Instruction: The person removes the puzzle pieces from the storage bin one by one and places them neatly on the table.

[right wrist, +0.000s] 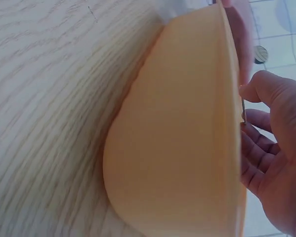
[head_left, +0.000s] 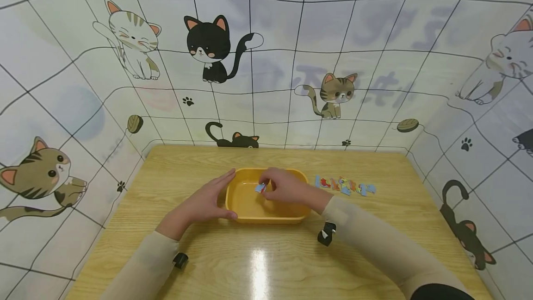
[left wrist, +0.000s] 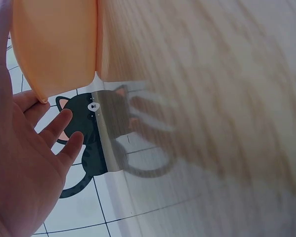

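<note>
A yellow plastic basin stands on the wooden table. My left hand holds its left end, the thumb at the near corner and the fingers along the far side. In the left wrist view, one fingertip touches the basin's edge while the other fingers stay loosely bent. Over the basin, my right hand pinches a small blue and red puzzle piece between thumb and fingers. Only the thin edge of that puzzle piece shows in the right wrist view. The right hand hides part of the basin's inside.
Right of the basin, several colourful puzzle pieces lie in a row on the table. White walls printed with cats and grid lines rise at the back and both sides. Dark wrist cameras hang at both sleeves.
</note>
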Demonstrator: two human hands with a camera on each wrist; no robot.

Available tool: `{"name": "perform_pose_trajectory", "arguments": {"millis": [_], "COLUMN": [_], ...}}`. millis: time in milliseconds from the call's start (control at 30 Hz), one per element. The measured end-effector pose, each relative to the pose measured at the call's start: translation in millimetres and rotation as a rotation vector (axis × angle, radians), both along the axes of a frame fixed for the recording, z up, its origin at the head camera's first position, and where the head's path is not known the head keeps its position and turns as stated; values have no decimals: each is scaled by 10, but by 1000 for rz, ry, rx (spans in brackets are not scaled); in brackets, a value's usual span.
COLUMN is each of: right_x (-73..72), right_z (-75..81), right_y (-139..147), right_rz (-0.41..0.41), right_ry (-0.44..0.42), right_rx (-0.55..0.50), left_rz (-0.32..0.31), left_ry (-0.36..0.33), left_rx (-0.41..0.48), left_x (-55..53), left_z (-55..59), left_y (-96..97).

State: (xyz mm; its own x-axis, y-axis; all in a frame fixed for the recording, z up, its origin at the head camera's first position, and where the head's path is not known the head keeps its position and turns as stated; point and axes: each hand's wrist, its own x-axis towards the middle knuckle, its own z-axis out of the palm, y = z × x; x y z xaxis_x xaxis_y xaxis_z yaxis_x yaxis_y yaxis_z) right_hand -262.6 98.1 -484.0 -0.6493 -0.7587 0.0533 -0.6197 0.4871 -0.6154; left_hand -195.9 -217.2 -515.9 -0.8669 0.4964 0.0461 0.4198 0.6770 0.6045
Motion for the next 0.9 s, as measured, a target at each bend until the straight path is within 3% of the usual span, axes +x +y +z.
{"name": "perform_pose_trajectory", "arguments": {"millis": [233,900], "right_x": [46,89], "right_z": [98,196], "right_y": [240,800], "right_rz": [-4,-108], "right_ry": [83,126], "right_rx": [3,-133], "left_rz": [-4,7], "left_ry": [16,1], "left_rx": [5,-6], "left_x": [2,-8], "left_z": [5,-28], "left_y": [-3,-17]}}
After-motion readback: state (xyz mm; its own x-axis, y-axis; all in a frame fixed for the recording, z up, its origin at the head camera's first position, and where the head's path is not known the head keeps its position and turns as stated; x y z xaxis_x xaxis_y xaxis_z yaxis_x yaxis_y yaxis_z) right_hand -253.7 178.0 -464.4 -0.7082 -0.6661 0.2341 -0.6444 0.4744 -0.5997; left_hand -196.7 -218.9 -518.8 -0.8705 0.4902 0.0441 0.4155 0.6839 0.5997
